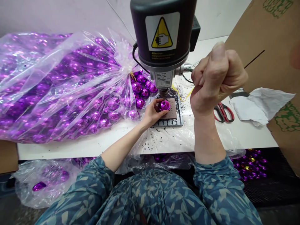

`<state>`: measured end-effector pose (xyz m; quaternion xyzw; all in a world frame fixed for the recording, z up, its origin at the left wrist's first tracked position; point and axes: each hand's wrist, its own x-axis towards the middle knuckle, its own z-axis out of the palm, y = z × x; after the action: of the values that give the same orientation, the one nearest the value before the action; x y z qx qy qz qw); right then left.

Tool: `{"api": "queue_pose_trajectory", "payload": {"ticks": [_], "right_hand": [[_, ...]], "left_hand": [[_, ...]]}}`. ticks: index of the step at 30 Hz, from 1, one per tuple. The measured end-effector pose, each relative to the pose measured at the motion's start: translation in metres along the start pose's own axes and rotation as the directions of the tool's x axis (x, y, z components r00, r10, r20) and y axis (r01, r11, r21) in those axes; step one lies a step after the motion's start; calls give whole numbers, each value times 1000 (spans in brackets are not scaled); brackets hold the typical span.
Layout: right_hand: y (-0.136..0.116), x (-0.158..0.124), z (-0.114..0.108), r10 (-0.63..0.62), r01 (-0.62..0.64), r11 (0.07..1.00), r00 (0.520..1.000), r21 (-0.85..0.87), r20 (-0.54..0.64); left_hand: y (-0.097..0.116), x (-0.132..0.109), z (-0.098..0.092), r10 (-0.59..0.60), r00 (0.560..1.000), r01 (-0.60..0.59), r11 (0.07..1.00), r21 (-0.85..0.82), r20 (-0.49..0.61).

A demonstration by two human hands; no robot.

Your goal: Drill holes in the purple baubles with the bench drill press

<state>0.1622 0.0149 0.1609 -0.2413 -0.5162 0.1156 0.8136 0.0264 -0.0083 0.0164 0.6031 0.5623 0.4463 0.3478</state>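
Note:
My left hand point(153, 113) pinches a shiny purple faceted ball point(164, 105) between thumb and fingers. The ball sits on a brown square board point(172, 113) on the slotted metal base point(179, 122) of a small drill press point(164, 37). Directly above the ball is the chuck point(163, 92); whether a bit touches the ball I cannot tell. My right hand point(217, 78) is raised at the machine's right side, closed in a fist round the drill press lever, whose grip is mostly hidden by the fingers. A thin dark rod point(255, 58) shows beyond that fist.
A big clear bag point(58, 84) of purple balls covers the table's left, with loose balls point(140, 90) spilling near the base. Red-black scissors point(224, 112), crumpled white paper point(255, 104) and a cardboard box point(269, 47) stand right. Dark shavings dot the table point(112, 140). More balls point(250, 164) lie below.

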Motion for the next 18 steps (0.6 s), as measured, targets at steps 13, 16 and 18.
{"api": "queue_pose_trajectory", "payload": {"ticks": [13,16,18], "right_hand": [[27,-18,-10,-183,192,971,980,140,-78],[31,-22,-12,-186,197,969,979,149,-89],[33,-24,-14,-194,207,964,977,166,-92]], "left_hand": [[1,-1,0,-3,1000,3,1000,-14,22],[0,-1,0,0,1000,0,1000,-12,15],[0,0,1,8,1000,-8,1000,-14,9]]}}
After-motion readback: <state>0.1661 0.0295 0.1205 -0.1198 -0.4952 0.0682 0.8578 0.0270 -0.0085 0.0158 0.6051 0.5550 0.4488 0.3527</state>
